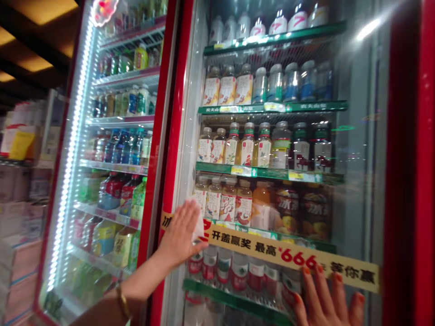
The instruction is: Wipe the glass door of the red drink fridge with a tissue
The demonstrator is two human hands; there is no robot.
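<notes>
The left hand lies open and flat on the fridge's glass door, a white scrap under its fingers. The right hand is also open, fingers spread on the glass below a yellow strip, with bottled drinks behind.

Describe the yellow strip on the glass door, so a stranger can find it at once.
Find the red-framed glass door of the drinks cooler on the right. Low on the glass, a long yellow printed strip runs slanting just above the right hand. Unlike the small shelf labels behind, it carries a large red 666 and black Chinese characters.
</notes>
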